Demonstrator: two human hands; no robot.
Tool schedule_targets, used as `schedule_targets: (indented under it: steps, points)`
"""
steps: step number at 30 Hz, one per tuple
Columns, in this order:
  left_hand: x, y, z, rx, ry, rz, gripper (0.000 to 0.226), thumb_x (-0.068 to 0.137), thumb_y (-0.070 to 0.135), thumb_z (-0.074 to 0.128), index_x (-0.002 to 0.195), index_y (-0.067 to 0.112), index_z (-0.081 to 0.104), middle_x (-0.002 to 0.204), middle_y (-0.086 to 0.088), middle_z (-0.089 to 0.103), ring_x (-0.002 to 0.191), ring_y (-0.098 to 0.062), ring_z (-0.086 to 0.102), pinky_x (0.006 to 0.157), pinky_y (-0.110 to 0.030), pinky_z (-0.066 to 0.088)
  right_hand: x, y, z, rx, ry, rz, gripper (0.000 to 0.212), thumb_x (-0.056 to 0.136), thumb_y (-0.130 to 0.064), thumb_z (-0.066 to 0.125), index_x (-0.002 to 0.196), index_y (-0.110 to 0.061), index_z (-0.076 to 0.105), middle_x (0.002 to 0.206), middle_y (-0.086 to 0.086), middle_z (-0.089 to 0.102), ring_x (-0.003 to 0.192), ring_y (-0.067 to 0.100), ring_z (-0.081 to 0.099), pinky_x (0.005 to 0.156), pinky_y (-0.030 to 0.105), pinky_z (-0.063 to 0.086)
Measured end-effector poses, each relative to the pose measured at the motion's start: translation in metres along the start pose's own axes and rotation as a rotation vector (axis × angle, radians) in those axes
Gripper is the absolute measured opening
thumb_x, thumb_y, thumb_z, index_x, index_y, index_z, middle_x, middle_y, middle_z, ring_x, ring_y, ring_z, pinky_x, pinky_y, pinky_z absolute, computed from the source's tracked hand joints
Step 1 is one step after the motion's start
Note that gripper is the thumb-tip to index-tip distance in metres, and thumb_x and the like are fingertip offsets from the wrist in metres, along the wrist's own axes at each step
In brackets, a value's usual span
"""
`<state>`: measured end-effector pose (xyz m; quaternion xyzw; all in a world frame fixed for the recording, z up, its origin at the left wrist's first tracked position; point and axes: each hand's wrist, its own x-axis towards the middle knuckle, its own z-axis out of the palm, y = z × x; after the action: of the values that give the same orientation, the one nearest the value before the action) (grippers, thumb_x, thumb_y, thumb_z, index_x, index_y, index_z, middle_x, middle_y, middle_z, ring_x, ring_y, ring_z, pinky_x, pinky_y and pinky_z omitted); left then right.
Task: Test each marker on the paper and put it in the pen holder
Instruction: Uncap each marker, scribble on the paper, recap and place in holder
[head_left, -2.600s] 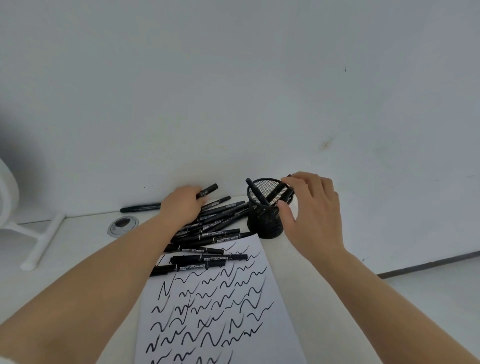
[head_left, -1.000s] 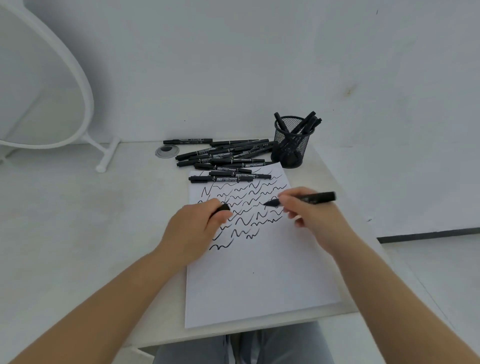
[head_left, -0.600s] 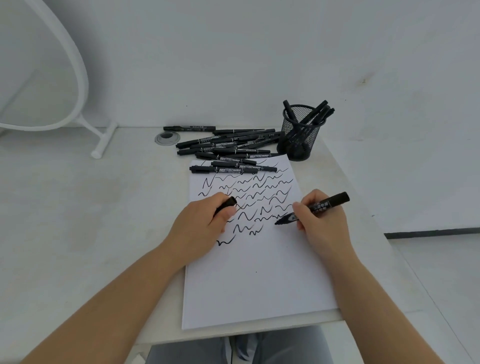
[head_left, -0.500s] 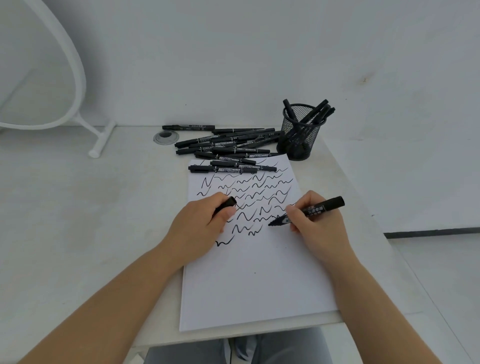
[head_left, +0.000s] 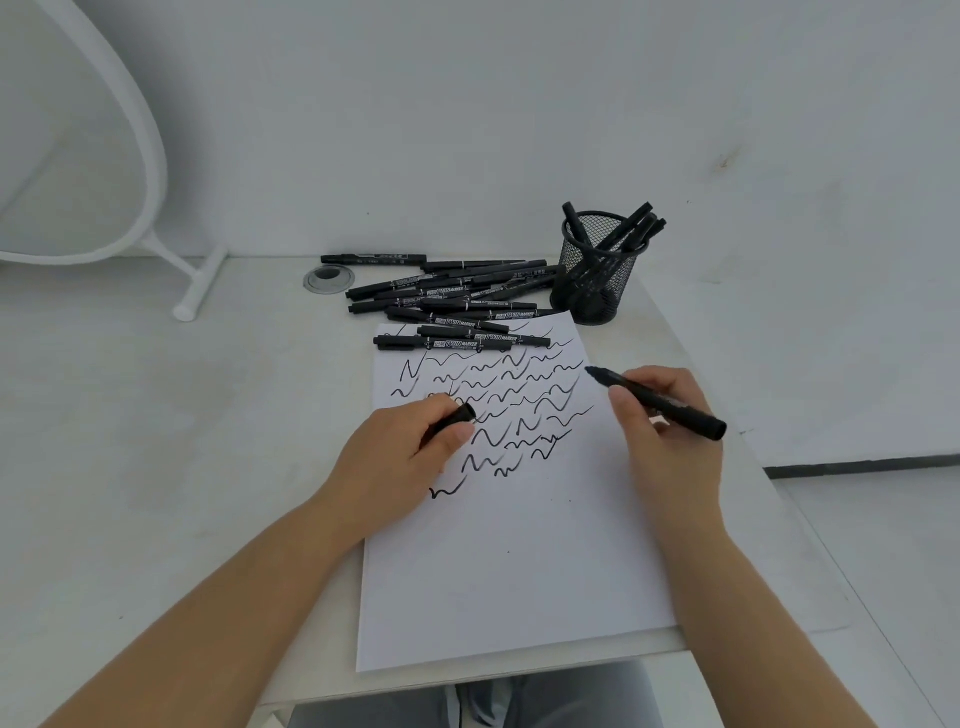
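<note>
Head view: right hand off the right edge of the paper, fingers curled round an uncapped black marker, tip raised and aimed up-left over the sheet's right margin, clear of the paper. Left hand resting on the left part of the paper, fingers pinching the marker's black cap. Rows of black squiggles across the upper half of the sheet; lower half blank. Pile of black markers lying along the table at the far end, the nearest ones overlapping the paper's top edge. Black mesh pen holder upright just right of the pile, at the paper's far right corner, several markers standing tilted inside. Round metal grommet left of the pile. White framed stand at far left.
</note>
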<state>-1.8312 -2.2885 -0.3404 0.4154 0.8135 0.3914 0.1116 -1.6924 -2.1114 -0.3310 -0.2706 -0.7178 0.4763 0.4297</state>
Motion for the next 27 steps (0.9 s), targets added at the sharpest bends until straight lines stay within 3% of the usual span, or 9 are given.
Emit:
schedule_targets:
  steps: [3, 6, 10, 13, 17, 27]
  points:
    - [0.000, 0.001, -0.001, -0.010, 0.002, 0.015, 0.020, 0.091, 0.038, 0.049, 0.074, 0.027, 0.049, 0.055, 0.014, 0.051, 0.058, -0.013, 0.055, 0.057, -0.037, 0.043, 0.002, -0.005, 0.001, 0.058, -0.017, 0.067, 0.021, 0.083, -0.014, 0.063, 0.078, -0.034, 0.059, 0.068, -0.020, 0.062, 0.060, 0.003, 0.052, 0.056, 0.011, 0.040]
    - [0.000, 0.001, -0.001, 0.005, 0.003, 0.026, 0.017, 0.091, 0.036, 0.050, 0.075, 0.032, 0.050, 0.058, 0.012, 0.051, 0.062, -0.014, 0.055, 0.060, -0.035, 0.044, 0.006, -0.018, 0.009, 0.257, -0.099, 0.171, 0.008, 0.078, -0.026, 0.056, 0.075, -0.028, 0.064, 0.060, -0.007, 0.063, 0.053, 0.009, 0.052, 0.047, 0.017, 0.040]
    - [0.000, 0.001, 0.000, 0.013, 0.017, 0.042, 0.014, 0.092, 0.033, 0.049, 0.090, 0.024, 0.060, 0.068, 0.009, 0.056, 0.062, -0.007, 0.048, 0.061, -0.029, 0.040, 0.009, -0.025, 0.033, 0.500, -0.209, 0.315, 0.020, 0.078, -0.023, 0.049, 0.066, -0.017, 0.064, 0.051, 0.002, 0.059, 0.045, 0.014, 0.048, 0.041, 0.021, 0.035]
    - [0.000, 0.001, -0.001, 0.001, 0.017, 0.041, 0.014, 0.092, 0.031, 0.050, 0.094, 0.022, 0.061, 0.069, 0.009, 0.057, 0.063, -0.007, 0.049, 0.062, -0.028, 0.041, 0.004, -0.019, 0.040, 0.478, -0.184, 0.328, 0.018, 0.086, -0.014, 0.048, 0.070, -0.012, 0.055, 0.049, 0.003, 0.059, 0.043, 0.014, 0.045, 0.044, 0.025, 0.034]
    - [0.001, 0.000, -0.001, 0.000, 0.007, 0.052, 0.011, 0.091, 0.030, 0.051, 0.092, 0.024, 0.060, 0.068, 0.012, 0.055, 0.062, -0.003, 0.047, 0.056, -0.017, 0.034, 0.001, -0.012, 0.037, 0.459, -0.248, 0.297, 0.008, 0.076, -0.023, 0.053, 0.073, -0.015, 0.051, 0.052, 0.007, 0.062, 0.043, 0.017, 0.048, 0.043, 0.023, 0.039]
    - [0.000, 0.003, -0.002, 0.041, -0.014, 0.113, 0.012, 0.090, 0.035, 0.050, 0.091, 0.030, 0.060, 0.069, 0.015, 0.056, 0.061, -0.004, 0.046, 0.055, -0.018, 0.035, -0.004, -0.011, 0.039, 0.420, -0.352, 0.251, 0.009, 0.077, -0.023, 0.055, 0.075, -0.015, 0.053, 0.056, 0.006, 0.063, 0.047, 0.019, 0.051, 0.045, 0.025, 0.041]
